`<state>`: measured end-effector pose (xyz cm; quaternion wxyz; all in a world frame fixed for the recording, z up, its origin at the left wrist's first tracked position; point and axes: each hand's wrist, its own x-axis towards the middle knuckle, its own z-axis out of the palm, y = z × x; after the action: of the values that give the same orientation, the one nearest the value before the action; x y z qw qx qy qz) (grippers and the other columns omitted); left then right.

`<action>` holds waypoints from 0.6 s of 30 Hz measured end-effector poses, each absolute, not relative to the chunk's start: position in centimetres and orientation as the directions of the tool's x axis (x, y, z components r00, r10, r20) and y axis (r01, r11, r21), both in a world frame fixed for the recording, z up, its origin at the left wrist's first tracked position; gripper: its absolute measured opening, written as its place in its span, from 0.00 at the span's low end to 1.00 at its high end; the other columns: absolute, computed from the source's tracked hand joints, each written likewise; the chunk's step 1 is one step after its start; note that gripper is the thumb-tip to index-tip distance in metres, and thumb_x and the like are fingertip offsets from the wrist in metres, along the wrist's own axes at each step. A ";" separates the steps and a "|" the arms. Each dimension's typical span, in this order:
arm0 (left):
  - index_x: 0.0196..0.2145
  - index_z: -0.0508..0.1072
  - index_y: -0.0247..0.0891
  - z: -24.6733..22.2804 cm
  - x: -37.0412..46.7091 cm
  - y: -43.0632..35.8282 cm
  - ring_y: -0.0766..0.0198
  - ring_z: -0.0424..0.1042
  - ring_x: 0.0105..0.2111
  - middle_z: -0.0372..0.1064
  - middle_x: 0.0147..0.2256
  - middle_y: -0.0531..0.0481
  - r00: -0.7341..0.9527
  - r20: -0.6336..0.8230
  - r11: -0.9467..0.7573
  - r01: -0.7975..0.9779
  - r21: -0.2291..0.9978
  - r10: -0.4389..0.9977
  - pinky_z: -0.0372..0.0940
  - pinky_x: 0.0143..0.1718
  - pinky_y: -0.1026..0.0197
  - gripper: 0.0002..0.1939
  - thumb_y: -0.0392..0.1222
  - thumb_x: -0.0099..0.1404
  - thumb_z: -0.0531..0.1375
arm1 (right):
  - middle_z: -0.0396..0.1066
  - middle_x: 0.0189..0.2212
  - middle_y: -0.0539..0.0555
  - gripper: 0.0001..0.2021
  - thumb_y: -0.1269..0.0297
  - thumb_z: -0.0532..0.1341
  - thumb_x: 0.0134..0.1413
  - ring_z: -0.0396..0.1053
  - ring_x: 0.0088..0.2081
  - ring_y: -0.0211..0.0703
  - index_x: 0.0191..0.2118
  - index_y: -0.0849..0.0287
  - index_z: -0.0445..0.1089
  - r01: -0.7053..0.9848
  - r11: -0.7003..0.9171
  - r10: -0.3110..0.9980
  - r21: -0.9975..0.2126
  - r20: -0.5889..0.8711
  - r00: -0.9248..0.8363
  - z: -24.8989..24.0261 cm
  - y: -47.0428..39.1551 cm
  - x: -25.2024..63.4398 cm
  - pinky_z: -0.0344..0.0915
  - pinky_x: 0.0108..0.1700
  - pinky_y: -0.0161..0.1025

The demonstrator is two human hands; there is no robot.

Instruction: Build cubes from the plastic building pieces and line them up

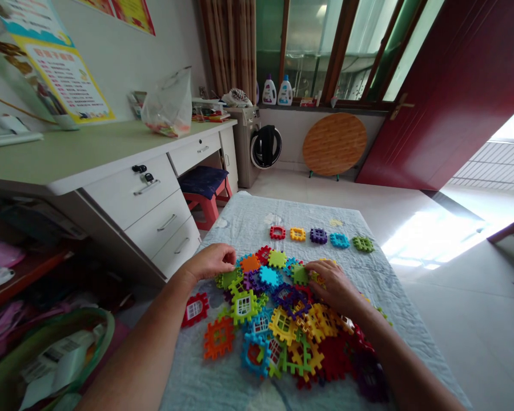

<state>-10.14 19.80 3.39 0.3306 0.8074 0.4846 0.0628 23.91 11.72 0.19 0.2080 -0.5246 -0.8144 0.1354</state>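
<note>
My left hand (216, 260) curls at the left edge of the pile of tiles (282, 325), my right (334, 282) at a green tile (298, 274) rightward; grasps I cannot tell; best pinch single edges.

Desk (107, 145) lines left wall (111, 63); washing machine (243, 140) stands beside its far end, near the window (310, 40). Red door (432, 108) stands open; daylight (432, 231) strikes the pale floor (441, 299).
</note>
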 end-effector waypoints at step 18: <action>0.30 0.70 0.37 2.5 -10.8 20.3 0.63 0.66 0.27 0.67 0.26 0.54 0.517 -0.245 -0.324 0.773 0.545 0.820 0.55 0.27 0.66 0.08 0.38 0.48 0.57 | 0.70 0.47 0.56 0.21 0.71 0.59 0.48 0.63 0.49 0.50 0.51 0.56 0.66 0.810 0.371 0.928 -0.454 0.168 -0.332 -0.3 12.4 23.2 0.58 0.52 0.49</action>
<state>-10.76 20.31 2.50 0.3127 0.8128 0.4901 0.0379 23.22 12.38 -0.27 0.2029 -0.5413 -0.8029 0.1459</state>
